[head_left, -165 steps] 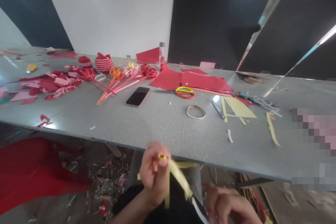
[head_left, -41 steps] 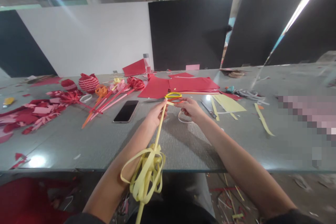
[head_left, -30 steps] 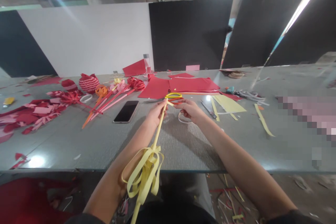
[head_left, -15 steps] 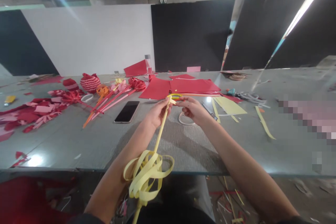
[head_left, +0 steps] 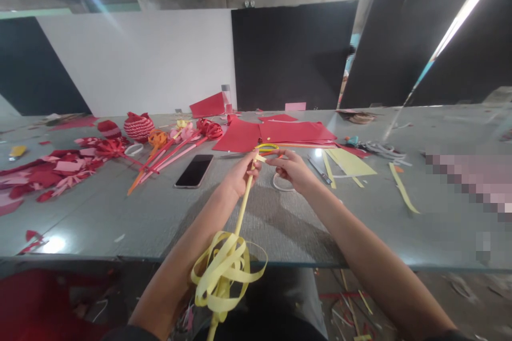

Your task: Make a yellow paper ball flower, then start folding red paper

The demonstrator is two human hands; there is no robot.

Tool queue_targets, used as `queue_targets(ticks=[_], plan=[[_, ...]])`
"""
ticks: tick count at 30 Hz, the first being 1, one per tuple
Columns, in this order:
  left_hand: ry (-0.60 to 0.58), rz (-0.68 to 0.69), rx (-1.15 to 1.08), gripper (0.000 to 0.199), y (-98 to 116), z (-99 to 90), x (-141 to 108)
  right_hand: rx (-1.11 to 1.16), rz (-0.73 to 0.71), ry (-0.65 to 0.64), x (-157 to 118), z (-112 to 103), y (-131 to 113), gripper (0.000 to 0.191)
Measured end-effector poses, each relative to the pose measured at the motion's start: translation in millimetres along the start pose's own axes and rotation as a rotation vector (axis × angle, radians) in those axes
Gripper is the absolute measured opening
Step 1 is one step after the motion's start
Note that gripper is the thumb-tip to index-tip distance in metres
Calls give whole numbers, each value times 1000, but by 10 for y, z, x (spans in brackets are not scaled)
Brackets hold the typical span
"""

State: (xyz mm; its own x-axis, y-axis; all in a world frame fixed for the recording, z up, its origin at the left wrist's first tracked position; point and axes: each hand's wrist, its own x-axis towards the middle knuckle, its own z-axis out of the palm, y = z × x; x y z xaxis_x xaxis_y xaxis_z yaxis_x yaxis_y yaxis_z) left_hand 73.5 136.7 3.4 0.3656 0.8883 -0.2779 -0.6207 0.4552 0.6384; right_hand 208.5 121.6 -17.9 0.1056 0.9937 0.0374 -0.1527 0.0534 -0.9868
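My left hand [head_left: 242,171] is closed around the far end of a thin yellow stick [head_left: 245,205]. Loops of yellow paper strip [head_left: 224,277] form a loose ball lower on the same stick, hanging past the table edge near my body. At the far end, my right hand [head_left: 292,166] pinches the short loose end of a pale yellow paper strip [head_left: 262,159]. Just beyond my fingertips lies a yellow ring of tape [head_left: 267,147]. Under my right hand, a white ring [head_left: 283,183] rests on the table, partly covered.
Left of my hands lie a black phone [head_left: 194,171], several red, pink and orange paper flowers on sticks [head_left: 180,152] and a heap of red and pink scraps [head_left: 60,165]. Red sheets [head_left: 296,131] are behind; a cutter [head_left: 320,170] and yellow paper [head_left: 352,161] lie to the right.
The ball of yellow loops has turned and shifted slightly right as the stick rotated. The strip end at my fingertips now points more toward my right hand.
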Motion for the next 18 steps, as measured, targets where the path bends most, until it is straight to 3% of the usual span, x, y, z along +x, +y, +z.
queue_targets(ticks=[7,18], plan=[[-21,-19,133,17,4,-40,13,-5,-9,-6,7,-9,2,31],[19,77,229,12,-21,-76,90,24,-21,25,31,-24,28,38]])
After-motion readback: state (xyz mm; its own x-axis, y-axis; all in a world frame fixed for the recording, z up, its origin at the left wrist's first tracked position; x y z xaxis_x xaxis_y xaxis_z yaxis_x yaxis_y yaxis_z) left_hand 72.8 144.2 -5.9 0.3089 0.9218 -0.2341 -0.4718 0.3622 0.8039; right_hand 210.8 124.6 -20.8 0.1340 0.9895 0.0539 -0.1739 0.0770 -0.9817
